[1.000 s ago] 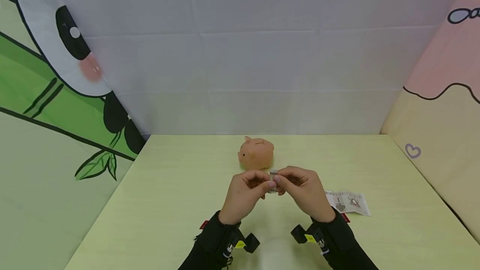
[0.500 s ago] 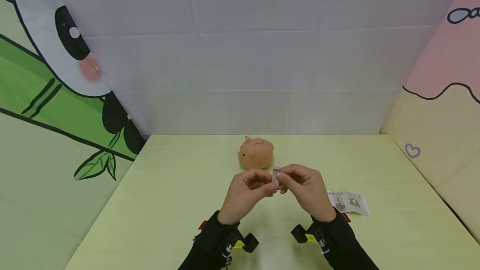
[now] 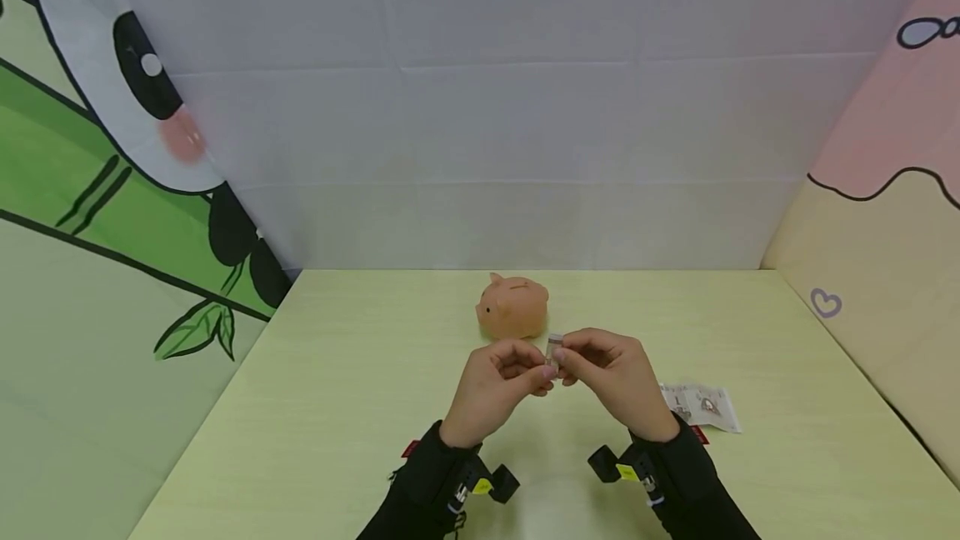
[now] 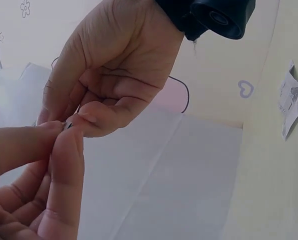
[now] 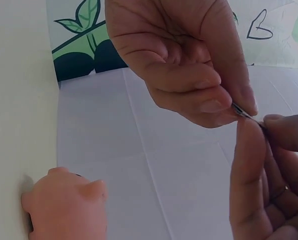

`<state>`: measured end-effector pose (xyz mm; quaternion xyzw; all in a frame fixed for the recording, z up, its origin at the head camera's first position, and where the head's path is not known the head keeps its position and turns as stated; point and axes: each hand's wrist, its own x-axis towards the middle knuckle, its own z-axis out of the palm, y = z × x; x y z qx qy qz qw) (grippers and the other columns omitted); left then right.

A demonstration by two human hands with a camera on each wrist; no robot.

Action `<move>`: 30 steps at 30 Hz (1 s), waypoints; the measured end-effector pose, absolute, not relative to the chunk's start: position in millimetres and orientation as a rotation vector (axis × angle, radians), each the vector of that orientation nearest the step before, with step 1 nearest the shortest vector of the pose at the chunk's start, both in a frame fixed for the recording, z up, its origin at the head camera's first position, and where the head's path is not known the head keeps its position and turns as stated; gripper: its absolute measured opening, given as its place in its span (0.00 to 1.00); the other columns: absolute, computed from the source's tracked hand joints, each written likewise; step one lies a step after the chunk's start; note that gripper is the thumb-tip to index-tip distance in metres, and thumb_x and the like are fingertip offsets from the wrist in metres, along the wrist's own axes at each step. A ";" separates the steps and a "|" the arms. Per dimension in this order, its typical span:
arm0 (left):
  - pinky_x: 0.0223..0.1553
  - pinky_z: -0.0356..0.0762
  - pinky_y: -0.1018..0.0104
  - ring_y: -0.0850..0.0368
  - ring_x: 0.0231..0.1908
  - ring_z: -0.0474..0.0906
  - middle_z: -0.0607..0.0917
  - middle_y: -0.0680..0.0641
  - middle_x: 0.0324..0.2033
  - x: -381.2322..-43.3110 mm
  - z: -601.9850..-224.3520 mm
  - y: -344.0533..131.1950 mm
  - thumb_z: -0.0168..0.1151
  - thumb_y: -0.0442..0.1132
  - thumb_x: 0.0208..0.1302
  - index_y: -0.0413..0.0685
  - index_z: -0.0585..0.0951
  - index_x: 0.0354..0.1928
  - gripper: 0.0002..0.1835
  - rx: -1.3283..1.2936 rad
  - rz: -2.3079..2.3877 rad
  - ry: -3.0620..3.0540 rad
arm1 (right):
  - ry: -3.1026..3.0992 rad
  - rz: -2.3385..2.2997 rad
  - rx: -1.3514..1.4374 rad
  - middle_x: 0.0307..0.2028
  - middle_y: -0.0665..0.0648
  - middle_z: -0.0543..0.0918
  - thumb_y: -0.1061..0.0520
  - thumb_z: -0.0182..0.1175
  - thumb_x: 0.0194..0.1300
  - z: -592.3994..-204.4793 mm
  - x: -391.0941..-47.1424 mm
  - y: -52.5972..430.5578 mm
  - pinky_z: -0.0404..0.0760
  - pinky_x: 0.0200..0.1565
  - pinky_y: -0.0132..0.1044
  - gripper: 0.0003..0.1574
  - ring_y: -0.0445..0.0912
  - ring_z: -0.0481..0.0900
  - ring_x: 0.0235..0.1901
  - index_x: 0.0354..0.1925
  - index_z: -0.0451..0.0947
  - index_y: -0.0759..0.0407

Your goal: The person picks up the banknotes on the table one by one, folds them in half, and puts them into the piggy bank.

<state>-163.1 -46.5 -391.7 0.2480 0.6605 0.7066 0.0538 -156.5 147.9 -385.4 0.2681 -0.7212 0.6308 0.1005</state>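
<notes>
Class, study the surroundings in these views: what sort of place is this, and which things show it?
Probably a makeshift indoor filming corner for tabletop handwork: a pale table, creased, cartoon-printed backdrops behind it and on both sides, and black wrist cameras.

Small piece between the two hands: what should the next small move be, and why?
Probably ease the left hand off the small piece, leaving the right hand to hold it alone. Both hands pinch it now, and the toy pig, with a slit in its back, stands just beyond; one hand could likely move it more freely.
</notes>
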 end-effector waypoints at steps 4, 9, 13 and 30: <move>0.39 0.84 0.68 0.68 0.32 0.83 0.82 0.26 0.38 -164.7 -392.7 -45.9 0.64 0.31 0.64 0.29 0.79 0.41 0.10 0.760 2.138 2.032 | -2.168 1.855 0.764 0.34 0.49 0.85 0.66 0.60 0.67 -386.6 -157.7 149.0 0.85 0.35 0.35 0.09 0.44 0.84 0.30 0.44 0.81 0.68; 0.40 0.84 0.68 0.68 0.32 0.83 0.83 0.27 0.38 -166.3 -394.9 -45.3 0.64 0.31 0.64 0.29 0.80 0.41 0.09 0.767 2.142 2.044 | -2.182 1.849 0.714 0.34 0.47 0.85 0.66 0.61 0.66 -387.1 -158.0 148.5 0.85 0.36 0.35 0.08 0.43 0.84 0.31 0.43 0.82 0.67; 0.40 0.85 0.66 0.68 0.33 0.83 0.83 0.27 0.38 -167.1 -396.7 -45.0 0.64 0.32 0.64 0.30 0.80 0.41 0.09 0.803 2.148 2.053 | -2.175 1.845 0.697 0.34 0.47 0.85 0.66 0.61 0.66 -385.8 -157.1 148.4 0.85 0.36 0.35 0.08 0.42 0.84 0.30 0.43 0.82 0.67; 0.58 0.77 0.51 0.41 0.58 0.76 0.77 0.36 0.58 -204.5 -408.8 -58.2 0.66 0.35 0.64 0.39 0.75 0.59 0.22 0.801 2.017 2.458 | -2.170 1.812 0.643 0.32 0.47 0.83 0.66 0.61 0.66 -379.8 -155.7 155.6 0.83 0.35 0.33 0.06 0.40 0.82 0.29 0.41 0.82 0.67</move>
